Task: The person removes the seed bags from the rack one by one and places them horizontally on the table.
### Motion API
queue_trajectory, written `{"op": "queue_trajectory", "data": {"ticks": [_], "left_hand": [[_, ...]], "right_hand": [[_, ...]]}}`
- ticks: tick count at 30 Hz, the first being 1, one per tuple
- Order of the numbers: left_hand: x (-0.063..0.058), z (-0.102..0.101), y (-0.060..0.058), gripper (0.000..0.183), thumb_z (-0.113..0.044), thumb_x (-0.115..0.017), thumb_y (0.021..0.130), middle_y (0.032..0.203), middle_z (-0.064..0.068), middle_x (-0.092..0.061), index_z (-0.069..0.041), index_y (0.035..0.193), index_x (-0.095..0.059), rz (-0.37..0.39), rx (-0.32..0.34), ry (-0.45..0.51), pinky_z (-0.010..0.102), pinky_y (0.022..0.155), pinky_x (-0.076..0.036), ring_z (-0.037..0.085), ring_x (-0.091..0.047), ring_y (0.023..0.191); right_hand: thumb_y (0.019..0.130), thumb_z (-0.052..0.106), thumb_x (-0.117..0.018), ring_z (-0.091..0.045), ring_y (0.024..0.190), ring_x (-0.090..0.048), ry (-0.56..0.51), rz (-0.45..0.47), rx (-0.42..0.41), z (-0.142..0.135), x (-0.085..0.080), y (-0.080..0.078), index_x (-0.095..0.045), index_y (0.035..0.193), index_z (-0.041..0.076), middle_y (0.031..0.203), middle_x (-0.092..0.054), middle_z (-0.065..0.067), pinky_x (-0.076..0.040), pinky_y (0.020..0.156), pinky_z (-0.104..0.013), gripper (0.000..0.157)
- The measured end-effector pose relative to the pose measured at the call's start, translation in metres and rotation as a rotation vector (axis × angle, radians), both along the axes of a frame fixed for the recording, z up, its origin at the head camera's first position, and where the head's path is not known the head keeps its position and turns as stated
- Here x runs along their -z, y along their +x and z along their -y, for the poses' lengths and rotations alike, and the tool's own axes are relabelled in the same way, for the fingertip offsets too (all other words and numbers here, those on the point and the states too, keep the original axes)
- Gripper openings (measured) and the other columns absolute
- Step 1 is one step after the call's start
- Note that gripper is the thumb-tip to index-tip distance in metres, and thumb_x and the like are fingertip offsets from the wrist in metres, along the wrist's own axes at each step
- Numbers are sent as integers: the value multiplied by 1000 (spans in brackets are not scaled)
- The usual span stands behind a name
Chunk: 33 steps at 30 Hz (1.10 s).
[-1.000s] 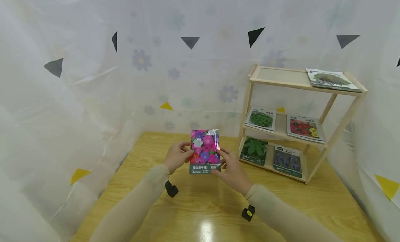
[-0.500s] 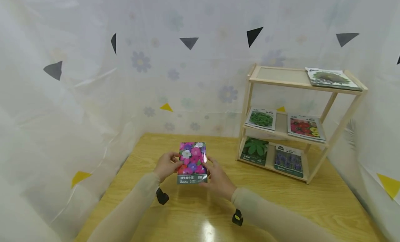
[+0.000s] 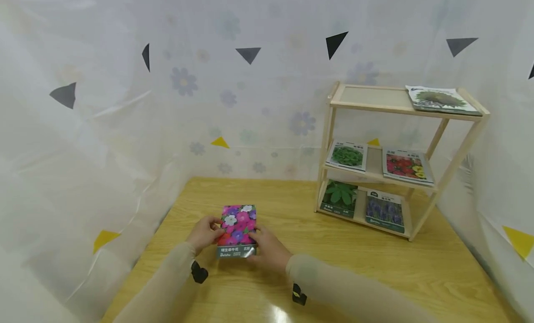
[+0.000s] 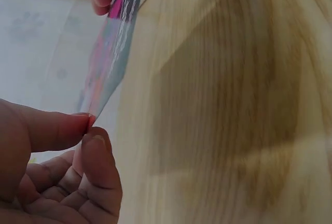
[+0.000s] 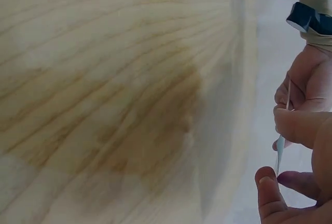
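A seed packet (image 3: 237, 225) with pink, purple and white flowers and a green lower band is held over the left part of the table, its printed face toward the head camera. My left hand (image 3: 205, 234) pinches its left edge between thumb and fingers. On the opposite edge, my right hand (image 3: 270, 250) grips it near the lower corner. From the left wrist, the packet (image 4: 111, 53) appears almost edge-on, raised off the wood with a shadow beside it. The right wrist view shows the packet (image 5: 280, 149) as a thin strip between both hands.
A three-tier wooden rack (image 3: 371, 106) stands at the right. It bears a sunflower packet (image 3: 440, 99) on top, leafy green (image 3: 348, 156) and red-yellow flower (image 3: 403, 166) packets midway, and leaf (image 3: 340, 197) and purple flower (image 3: 384, 212) packets below. A white curtain (image 3: 267, 105) encloses the wooden table (image 3: 333, 262).
Both hands have carried the seed packet left and nearer to the body, lower in the head view. The rack and its packets stay in place; the head view has shifted slightly.
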<state>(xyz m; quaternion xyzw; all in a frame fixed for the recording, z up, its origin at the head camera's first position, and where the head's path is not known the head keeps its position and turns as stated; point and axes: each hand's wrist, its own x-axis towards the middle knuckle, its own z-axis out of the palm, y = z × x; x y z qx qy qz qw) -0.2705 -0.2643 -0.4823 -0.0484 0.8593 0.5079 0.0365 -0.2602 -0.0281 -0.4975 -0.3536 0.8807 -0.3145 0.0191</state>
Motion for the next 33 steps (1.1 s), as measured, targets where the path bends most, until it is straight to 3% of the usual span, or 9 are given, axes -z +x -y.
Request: {"op": "queue_trajectory", "data": {"ticks": [9, 17, 22, 28, 33], "left_hand": [[11, 28, 13, 29, -6, -68, 79, 74, 6, -56, 5, 105, -62, 14, 21, -231, 28, 53, -44, 16, -51, 65], [19, 42, 22, 27, -6, -69, 76, 76, 6, -58, 8, 99, -63, 16, 45, -369, 31, 60, -46, 17, -53, 71], [25, 50, 25, 26, -5, -68, 74, 73, 4, -58, 7, 98, -64, 13, 35, -399, 31, 59, -46, 17, -53, 68], [30, 62, 27, 28, -4, -65, 73, 75, 3, -57, 4, 100, -63, -13, 34, -476, 32, 61, -45, 17, -52, 69], [27, 67, 27, 29, -10, -68, 77, 78, 4, -58, 2, 103, -63, 2, 27, -510, 35, 63, -46, 18, -53, 72]], "right_hand": [[83, 35, -67, -20, 117, -47, 249, -115, -107, 30, 17, 13, -59, 122, 14, 129, -49, -7, -39, 96, -30, 46], [86, 32, -64, -13, 112, -51, 286, -134, -202, 45, 30, 16, -59, 120, 17, 124, -54, 2, -41, 93, -27, 37], [85, 31, -64, -9, 105, -53, 311, -156, -230, 52, 34, 17, -59, 119, 21, 115, -58, 9, -42, 90, -25, 35], [89, 31, -57, -8, 118, -44, 418, -231, -312, 58, 35, 22, -56, 125, 21, 128, -50, 7, -35, 98, -24, 37], [92, 42, -49, -8, 125, -36, 519, -315, -396, 64, 35, 25, -44, 136, 22, 139, -38, 5, -29, 101, -22, 49]]}}
